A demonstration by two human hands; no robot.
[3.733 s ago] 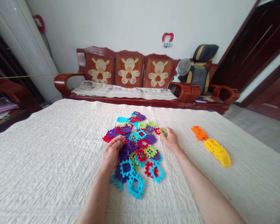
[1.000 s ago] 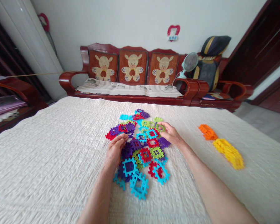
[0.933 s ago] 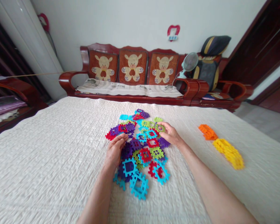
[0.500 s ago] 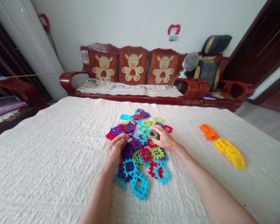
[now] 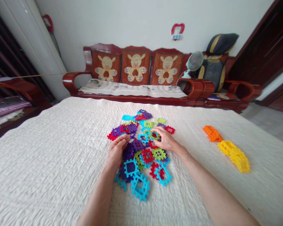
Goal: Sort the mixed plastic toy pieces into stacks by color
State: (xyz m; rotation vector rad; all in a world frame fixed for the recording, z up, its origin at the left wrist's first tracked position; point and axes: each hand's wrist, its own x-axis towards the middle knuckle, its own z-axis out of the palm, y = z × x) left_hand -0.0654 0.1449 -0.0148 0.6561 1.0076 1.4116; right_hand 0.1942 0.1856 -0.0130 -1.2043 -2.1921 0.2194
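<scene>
A heap of flat interlocking plastic building pieces in blue, purple, red and green lies on the white quilted cover, among them a light-blue square frame (image 5: 130, 168) and a red window piece (image 5: 147, 156). My left hand (image 5: 118, 149) rests at the heap's left side, fingers stretched out beside the purple pieces (image 5: 128, 151), with nothing visible in it. On the other side, my right hand (image 5: 165, 138) curves over the heap, thumb and fingers apart around a green window piece (image 5: 154, 135). Whether its fingertips touch that piece is unclear.
To the right lie a stack of orange pieces (image 5: 212, 133) and a longer row of yellow pieces (image 5: 234, 156). Beyond the table stand a wooden sofa (image 5: 132, 99) with bear cushions, a small fan (image 5: 194, 61) and a chair with a massage pad (image 5: 212, 73).
The view has shifted slightly, so the sofa and the orange and yellow pieces appear a little further right. Both hands and the heap look almost unchanged.
</scene>
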